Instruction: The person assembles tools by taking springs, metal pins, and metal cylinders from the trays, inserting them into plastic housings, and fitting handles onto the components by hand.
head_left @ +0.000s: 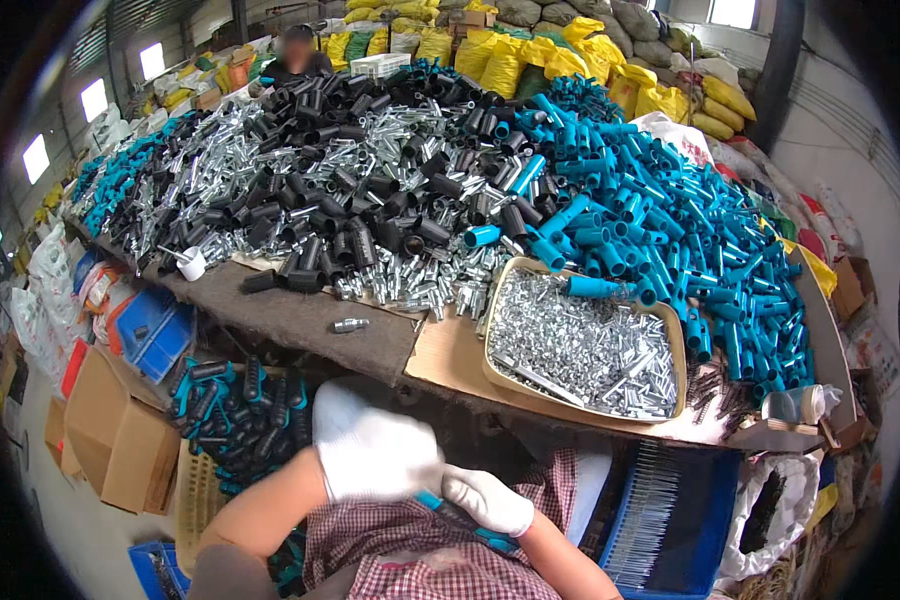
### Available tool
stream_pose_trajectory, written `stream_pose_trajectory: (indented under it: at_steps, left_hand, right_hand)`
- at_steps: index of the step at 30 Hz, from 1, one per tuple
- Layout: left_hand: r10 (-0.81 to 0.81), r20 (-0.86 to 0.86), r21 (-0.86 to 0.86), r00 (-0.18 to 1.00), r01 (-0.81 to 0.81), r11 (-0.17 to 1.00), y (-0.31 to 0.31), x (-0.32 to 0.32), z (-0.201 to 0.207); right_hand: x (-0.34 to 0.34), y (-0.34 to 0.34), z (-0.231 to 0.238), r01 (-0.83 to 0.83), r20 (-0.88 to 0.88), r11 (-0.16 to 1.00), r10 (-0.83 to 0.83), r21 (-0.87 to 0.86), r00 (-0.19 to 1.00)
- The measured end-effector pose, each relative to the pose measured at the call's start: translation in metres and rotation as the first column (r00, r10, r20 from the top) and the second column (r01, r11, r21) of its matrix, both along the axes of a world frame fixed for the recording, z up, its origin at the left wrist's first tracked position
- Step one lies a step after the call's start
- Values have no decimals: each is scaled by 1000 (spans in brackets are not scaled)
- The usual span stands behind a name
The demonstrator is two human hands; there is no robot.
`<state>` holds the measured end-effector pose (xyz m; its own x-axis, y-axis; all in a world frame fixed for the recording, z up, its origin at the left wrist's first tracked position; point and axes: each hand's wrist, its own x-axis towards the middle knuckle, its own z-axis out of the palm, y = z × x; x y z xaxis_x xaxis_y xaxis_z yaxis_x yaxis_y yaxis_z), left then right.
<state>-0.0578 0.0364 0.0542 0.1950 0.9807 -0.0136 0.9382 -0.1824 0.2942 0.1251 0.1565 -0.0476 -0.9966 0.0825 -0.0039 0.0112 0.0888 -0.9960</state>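
Note:
Both my hands wear white gloves and meet over my lap. My right hand (488, 501) is closed round a teal and black handle (430, 501), whose ends show on either side of the glove. My left hand (382, 456) is right at the handle's upper end, smeared by motion, so its fingers cannot be made out. To the left of my left arm lies a heap of similar teal and black handles (245, 405). Ahead on the table edge, a shallow cream tray (487, 350) holds many small silver metal pieces. A single metal fitting (350, 325) lies apart on the dark mat.
Piles of black tubes (360, 240), silver fittings (210, 165) and teal tubes (620, 180) cover the table. A blue bin of long metal rods (645, 520) stands at my right, a cardboard box (120, 430) at left. Another person (298, 58) is across the table.

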Motion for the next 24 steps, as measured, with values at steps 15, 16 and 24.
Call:
stream_pose_trajectory:
  at_steps: [15,16,24]
  left_hand:
    - [162,987,-125,-15,-705,698,7,-39,-46]
    - [156,987,-143,-46,-704,696,0,-18,-37]
    - [220,973,-203,-63,-684,700,-19,12,-60]
  right_hand:
    - [0,-3,30,393,-98,868,-382,303,919]
    - [1,-7,31,400,-119,806,-389,435,913]
    - [4,-16,36,309,-52,642,-386,702,921]
